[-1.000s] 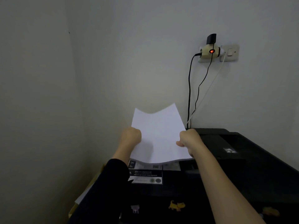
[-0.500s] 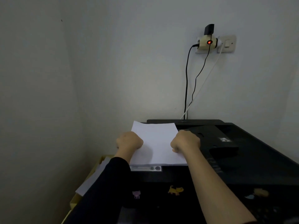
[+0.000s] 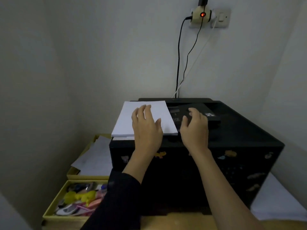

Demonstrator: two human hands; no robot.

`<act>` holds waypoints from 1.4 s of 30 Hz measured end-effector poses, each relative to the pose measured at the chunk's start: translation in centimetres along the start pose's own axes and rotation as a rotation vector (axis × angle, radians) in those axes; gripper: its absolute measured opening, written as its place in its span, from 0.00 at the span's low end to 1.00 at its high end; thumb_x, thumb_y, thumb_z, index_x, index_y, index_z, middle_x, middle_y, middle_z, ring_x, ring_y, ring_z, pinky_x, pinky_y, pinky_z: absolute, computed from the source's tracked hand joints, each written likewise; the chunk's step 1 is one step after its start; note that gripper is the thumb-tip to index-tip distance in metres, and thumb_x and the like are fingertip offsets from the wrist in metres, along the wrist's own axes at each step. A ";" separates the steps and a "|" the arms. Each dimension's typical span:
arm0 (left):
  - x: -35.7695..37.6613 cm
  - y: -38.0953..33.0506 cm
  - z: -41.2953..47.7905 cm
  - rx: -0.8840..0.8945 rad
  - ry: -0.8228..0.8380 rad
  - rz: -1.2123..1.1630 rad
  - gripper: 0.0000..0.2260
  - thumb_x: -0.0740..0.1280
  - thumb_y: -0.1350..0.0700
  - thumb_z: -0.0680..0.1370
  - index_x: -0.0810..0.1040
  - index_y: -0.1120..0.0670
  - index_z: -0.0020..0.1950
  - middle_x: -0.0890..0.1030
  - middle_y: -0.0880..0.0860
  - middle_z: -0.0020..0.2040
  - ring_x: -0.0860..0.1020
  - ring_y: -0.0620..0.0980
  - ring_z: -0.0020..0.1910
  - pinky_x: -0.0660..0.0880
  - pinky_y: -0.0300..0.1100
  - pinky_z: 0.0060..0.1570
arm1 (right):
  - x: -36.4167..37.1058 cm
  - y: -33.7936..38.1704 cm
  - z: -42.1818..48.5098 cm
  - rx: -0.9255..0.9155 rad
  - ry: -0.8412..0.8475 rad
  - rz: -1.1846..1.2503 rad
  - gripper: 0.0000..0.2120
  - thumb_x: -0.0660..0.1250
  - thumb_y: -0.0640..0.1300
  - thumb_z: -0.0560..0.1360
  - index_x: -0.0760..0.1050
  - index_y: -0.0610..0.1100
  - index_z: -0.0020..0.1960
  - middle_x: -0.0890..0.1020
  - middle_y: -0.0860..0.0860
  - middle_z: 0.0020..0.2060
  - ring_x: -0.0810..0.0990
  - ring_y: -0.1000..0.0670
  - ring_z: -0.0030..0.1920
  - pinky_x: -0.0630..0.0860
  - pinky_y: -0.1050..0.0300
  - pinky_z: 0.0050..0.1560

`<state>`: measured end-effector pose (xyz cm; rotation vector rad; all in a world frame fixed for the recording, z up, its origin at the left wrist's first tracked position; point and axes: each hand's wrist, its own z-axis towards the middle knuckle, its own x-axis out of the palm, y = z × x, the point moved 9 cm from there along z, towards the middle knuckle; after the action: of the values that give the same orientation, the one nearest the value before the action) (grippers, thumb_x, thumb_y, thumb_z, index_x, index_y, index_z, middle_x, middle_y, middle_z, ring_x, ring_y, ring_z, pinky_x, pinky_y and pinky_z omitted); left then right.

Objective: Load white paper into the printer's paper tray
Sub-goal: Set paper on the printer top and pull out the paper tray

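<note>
A stack of white paper (image 3: 126, 120) lies flat on the left part of the black printer's (image 3: 240, 138) top. My left hand (image 3: 146, 128) hovers over the stack's near right corner with fingers spread, holding nothing. My right hand (image 3: 195, 128) is just right of the stack, above the printer's dark top panel, fingers apart and slightly curled. The printer's front face carries small coloured stickers. Whether the hands touch the surfaces cannot be told.
Two yellow boxes stand left of the printer: the farther one (image 3: 74, 175) holds loose sheets, the nearer one (image 3: 54, 200) holds toys and pens. More white paper (image 3: 275, 201) lies at the right. Cables (image 3: 178, 63) hang from a wall socket (image 3: 209, 16) behind the printer.
Both hands held the paper stack tilted above the printer, lowered it flat onto the top, then let go and opened. The camera view has tilted downward.
</note>
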<state>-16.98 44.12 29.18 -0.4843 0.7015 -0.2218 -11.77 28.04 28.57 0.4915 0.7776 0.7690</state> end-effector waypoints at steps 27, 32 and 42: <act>21.1 8.7 -28.6 -1.534 0.388 -1.345 0.35 0.65 0.42 0.74 0.62 0.64 0.72 0.66 0.61 0.73 0.65 0.57 0.72 0.69 0.47 0.63 | 7.0 -25.2 -24.3 1.507 0.129 1.098 0.35 0.70 0.53 0.71 0.64 0.33 0.69 0.71 0.35 0.66 0.72 0.40 0.66 0.76 0.50 0.56; 22.2 9.4 -28.4 -1.507 0.372 -1.365 0.25 0.65 0.42 0.72 0.76 0.62 0.57 0.76 0.60 0.64 0.72 0.54 0.67 0.69 0.44 0.65 | 8.6 -25.4 -24.3 1.480 0.091 1.250 0.30 0.70 0.53 0.69 0.71 0.38 0.64 0.78 0.41 0.59 0.76 0.44 0.61 0.77 0.55 0.48; 23.2 9.9 -30.2 -1.549 0.257 -1.214 0.36 0.68 0.32 0.61 0.78 0.60 0.56 0.82 0.56 0.46 0.80 0.52 0.44 0.78 0.43 0.46 | 8.5 -26.2 -25.3 1.431 0.136 0.996 0.28 0.69 0.64 0.64 0.78 0.41 0.51 0.74 0.51 0.30 0.71 0.56 0.25 0.68 0.65 0.21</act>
<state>-19.37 33.92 -8.71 -2.4003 0.6362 -0.8869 -16.08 21.02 -7.95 2.2446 1.1432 1.0514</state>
